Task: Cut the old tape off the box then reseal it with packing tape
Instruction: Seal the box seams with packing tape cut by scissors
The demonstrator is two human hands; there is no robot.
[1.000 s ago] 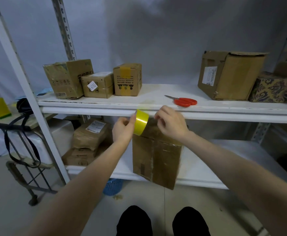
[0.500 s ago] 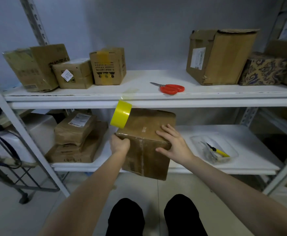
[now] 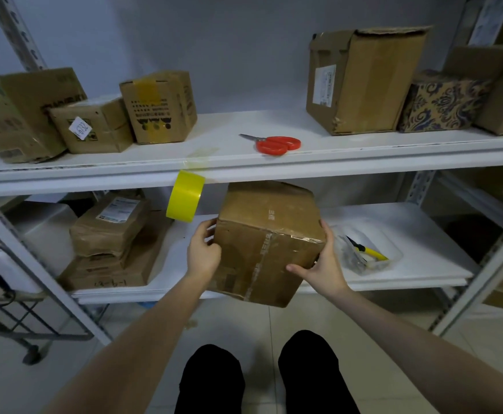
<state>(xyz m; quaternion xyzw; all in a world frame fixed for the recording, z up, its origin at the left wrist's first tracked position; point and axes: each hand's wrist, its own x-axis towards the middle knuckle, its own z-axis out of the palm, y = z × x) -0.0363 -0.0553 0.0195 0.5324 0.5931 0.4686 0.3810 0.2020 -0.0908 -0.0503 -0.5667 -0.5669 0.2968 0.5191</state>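
A worn brown cardboard box (image 3: pixel 268 231) with clear tape along its seams sits tilted at the front of the lower shelf. My left hand (image 3: pixel 203 253) grips its left edge and my right hand (image 3: pixel 321 264) grips its right lower corner. A yellow tape roll (image 3: pixel 185 196) hangs from the upper shelf's front edge by a strip stuck on the shelf top, just left of the box. Red-handled scissors (image 3: pixel 277 144) lie on the upper shelf above the box.
Several cardboard boxes stand on the upper shelf (image 3: pixel 363 156) at left (image 3: pixel 92 127) and right (image 3: pixel 363 79). Stacked parcels (image 3: pixel 110 231) sit at the lower shelf's left. A clear tray with a yellow-handled tool (image 3: pixel 366 252) lies right of the box. A cart (image 3: pixel 20 309) stands at left.
My hands left the tape roll, which now hangs from the shelf edge. Both moved down onto the box; my right hand shifted from its top to its right corner.
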